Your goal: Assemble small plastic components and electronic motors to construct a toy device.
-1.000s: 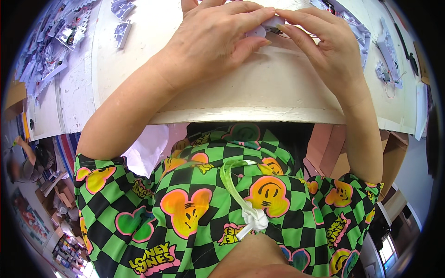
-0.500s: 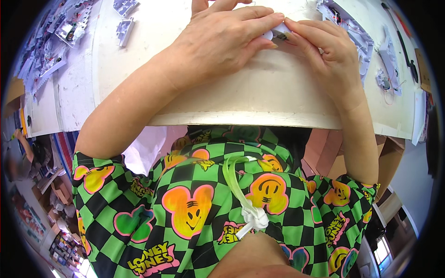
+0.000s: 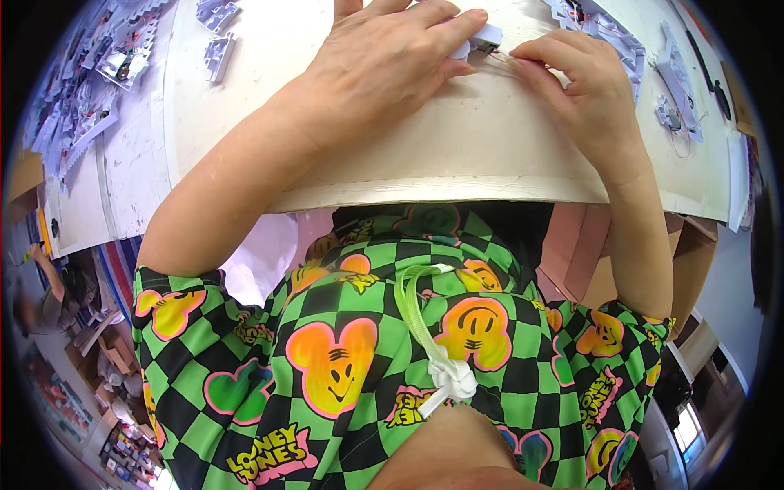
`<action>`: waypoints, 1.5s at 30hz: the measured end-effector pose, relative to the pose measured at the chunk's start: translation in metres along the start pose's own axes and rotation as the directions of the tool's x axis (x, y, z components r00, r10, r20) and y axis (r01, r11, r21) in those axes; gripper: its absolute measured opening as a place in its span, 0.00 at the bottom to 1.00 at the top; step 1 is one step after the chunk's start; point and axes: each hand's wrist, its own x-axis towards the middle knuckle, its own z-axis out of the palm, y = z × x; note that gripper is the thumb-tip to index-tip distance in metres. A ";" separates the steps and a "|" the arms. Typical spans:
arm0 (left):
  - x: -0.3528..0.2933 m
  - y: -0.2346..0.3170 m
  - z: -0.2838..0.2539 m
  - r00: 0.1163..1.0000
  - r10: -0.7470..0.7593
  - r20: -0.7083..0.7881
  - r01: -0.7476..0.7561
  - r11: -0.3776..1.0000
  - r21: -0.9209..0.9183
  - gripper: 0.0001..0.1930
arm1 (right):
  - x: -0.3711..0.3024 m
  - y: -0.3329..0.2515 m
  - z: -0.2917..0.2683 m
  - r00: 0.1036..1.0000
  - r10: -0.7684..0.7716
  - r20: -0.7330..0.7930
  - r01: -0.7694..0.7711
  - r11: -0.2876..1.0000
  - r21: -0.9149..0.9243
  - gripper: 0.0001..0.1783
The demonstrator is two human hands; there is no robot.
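My left hand [image 3: 390,61] is closed on a small white plastic part [image 3: 488,35] near the top of the view, above the white table. Dark metal and thin wires [image 3: 500,55] show at the part's lower right edge. The left palm and fingers hide the rest of it. Just to the right, my right hand [image 3: 576,77] pinches the wires between thumb and forefinger, a short gap away from the part. The wire ends inside that pinch are too small to make out.
White plastic housings with wires are heaped on the table's left [image 3: 90,90]; two small white pieces [image 3: 217,55] lie nearer. On the right are a long white housing [image 3: 608,28], another wired piece [image 3: 678,90] and a black tool [image 3: 720,100]. Cardboard boxes [image 3: 690,253] stand below the table edge [image 3: 457,196].
My right hand has drawn a little away from the white part, widening the gap and exposing the wires. My left hand stays around the part, and more of the part now shows.
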 end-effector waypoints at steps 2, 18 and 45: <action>0.002 0.001 0.000 0.999 -0.018 0.034 0.019 0.999 -0.040 0.24 | 0.000 -0.002 0.003 0.994 -0.105 -0.037 0.097 0.980 -0.171 0.05; 0.000 -0.001 0.000 1.000 0.019 0.012 -0.020 0.999 0.039 0.23 | 0.000 -0.011 0.008 0.984 -0.175 -0.024 0.156 0.928 -0.338 0.25; -0.006 -0.011 -0.009 0.992 -0.126 0.033 0.130 0.951 -0.279 0.31 | 0.014 0.003 0.020 0.991 0.025 -0.128 0.017 0.949 0.314 0.18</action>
